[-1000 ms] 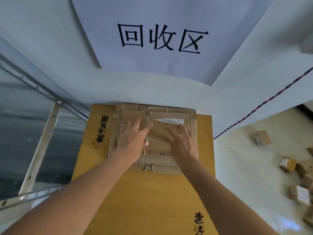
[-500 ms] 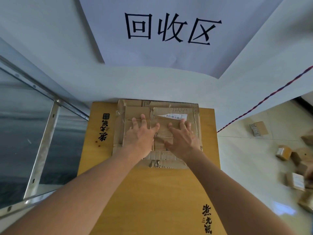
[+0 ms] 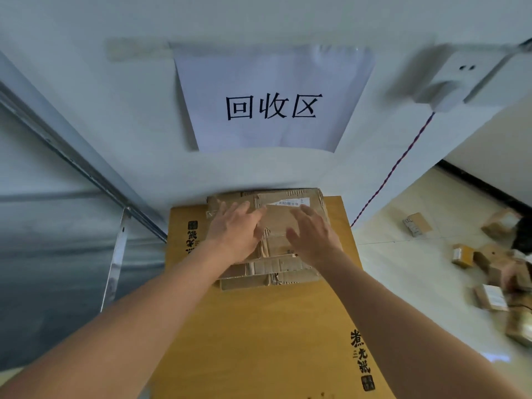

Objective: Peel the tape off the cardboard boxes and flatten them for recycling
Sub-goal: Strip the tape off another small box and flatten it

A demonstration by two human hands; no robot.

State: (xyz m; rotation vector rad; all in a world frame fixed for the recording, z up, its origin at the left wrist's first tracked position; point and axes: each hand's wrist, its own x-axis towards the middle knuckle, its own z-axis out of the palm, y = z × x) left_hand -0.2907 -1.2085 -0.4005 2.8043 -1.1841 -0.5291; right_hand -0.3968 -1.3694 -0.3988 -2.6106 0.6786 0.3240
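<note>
The big yellow worktop (image 3: 259, 326) holds a pile of flat cardboard boxes (image 3: 276, 269) at its far end, at 12 o'clock from the person, right up against the white wall (image 3: 115, 110). A paper sign (image 3: 272, 108) hangs on the wall above the pile.

The step in hand looks like pressing the top flat box down onto the pile. To do it well, both palms should push straight down and spread out, so the folds go flat and the pile does not slide. The edges should line up with the boxes below.

The left hand (image 3: 234, 233) lies over the pile at 9 o'clock, fingers (image 3: 230, 210) straight and spread, and seems to rest on the cardboard. The right hand (image 3: 313, 236) is at 3 o'clock, fingers straight and loose. I cannot tell if it touches or floats just above. Neither hand grips anything.

More small boxes (image 3: 489, 269) wait on the floor at 3 o'clock, well apart.
</note>
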